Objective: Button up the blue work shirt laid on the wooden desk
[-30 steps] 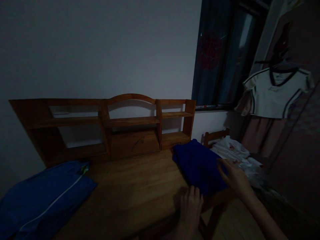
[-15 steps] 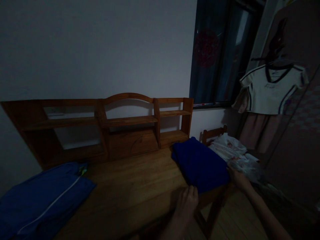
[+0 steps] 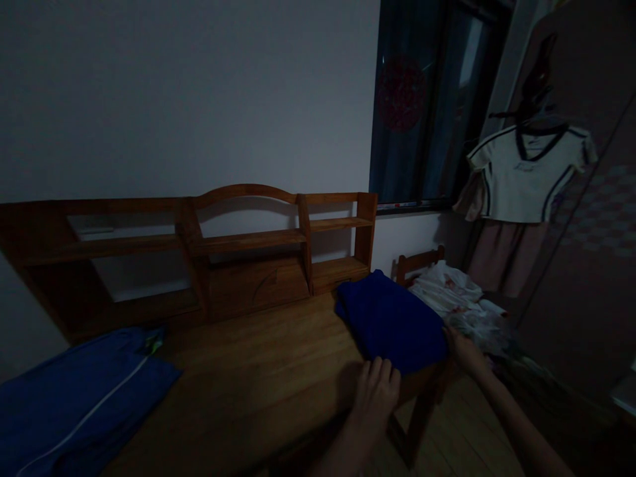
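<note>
Head view, dim room. We are working at the folded blue garment (image 3: 392, 321), which is lying on the right end of the wooden desk (image 3: 258, 377), just in front of the desk's shelf unit (image 3: 238, 255).

Our left hand (image 3: 377, 391) is resting palm-down at the garment's near edge, fingers together and curled over it, touching the cloth; we cannot tell if it is pinching. Our right hand (image 3: 462, 348) is at the garment's right edge, beyond the desk's corner, fingers hidden against the fold, so their state is unclear.

To do this well, we judge both edges should be pressed evenly, keeping the fold square to the desk. Both forearms are reaching forward, the right extended further out.

A blue jacket (image 3: 84, 404) is lying at the desk's far left end.
</note>
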Tool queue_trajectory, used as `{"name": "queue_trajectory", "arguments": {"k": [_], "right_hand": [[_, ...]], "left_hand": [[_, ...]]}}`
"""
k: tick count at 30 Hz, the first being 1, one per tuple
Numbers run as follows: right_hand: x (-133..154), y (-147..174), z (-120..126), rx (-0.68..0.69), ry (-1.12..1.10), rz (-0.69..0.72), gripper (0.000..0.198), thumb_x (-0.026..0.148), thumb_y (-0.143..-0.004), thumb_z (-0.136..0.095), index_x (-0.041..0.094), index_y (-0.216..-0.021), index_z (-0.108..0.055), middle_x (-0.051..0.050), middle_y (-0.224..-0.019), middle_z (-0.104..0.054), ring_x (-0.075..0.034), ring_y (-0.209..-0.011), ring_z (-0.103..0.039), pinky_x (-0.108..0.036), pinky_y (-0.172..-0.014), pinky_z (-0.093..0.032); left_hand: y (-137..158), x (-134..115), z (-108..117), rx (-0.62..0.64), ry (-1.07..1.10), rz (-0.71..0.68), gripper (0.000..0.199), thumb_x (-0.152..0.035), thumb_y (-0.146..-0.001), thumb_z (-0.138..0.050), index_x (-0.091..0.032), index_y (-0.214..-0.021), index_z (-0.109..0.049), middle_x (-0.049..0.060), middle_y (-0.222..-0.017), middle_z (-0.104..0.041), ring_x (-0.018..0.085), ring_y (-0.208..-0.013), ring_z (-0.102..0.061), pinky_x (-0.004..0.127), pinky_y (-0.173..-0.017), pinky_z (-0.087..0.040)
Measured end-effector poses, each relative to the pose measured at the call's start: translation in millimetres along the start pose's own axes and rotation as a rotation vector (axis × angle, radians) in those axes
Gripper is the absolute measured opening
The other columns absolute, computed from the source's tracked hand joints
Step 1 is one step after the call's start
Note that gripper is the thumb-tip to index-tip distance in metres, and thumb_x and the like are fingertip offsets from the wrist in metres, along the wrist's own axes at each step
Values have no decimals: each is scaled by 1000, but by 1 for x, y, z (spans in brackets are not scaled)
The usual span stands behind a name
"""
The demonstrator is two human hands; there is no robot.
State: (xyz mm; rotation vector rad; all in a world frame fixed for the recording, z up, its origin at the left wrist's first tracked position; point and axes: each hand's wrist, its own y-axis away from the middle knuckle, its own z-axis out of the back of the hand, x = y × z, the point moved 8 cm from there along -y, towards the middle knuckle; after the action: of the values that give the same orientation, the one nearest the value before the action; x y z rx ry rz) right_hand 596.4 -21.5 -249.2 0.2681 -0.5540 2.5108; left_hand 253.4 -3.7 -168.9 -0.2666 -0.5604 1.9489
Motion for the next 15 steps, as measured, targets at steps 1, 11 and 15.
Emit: {"name": "queue_trajectory", "arguments": {"k": [1,11,15], "right_hand": [[0,0,0,0,-3,2,52,40,-95,-18,11,-134,-38,-16,-123,-55,-25,-101,-61,-38,-86,-47],[16,6,13,4,-9,33,51,38,-94,-20,11,-133,-39,-16,-123,-56,-24,-105,-59,-37,-92,-43],[15,8,14,-7,-4,14,53,41,-94,-19,11,-134,-38,-16,-126,-53,-25,-109,-56,-38,-95,-42]], "left_hand": [[-3,0,-4,38,-12,10,23,-14,-88,-45,-16,-109,-53,9,-109,-58,21,-106,-52,35,-86,-47],[-7,-2,-2,124,-69,-76,29,-10,-89,-36,-11,-111,-55,13,-115,-57,23,-116,-49,33,-87,-48],[-2,-3,9,142,-113,-127,29,-9,-89,-35,-10,-109,-56,13,-109,-59,22,-113,-51,32,-84,-49]]}}
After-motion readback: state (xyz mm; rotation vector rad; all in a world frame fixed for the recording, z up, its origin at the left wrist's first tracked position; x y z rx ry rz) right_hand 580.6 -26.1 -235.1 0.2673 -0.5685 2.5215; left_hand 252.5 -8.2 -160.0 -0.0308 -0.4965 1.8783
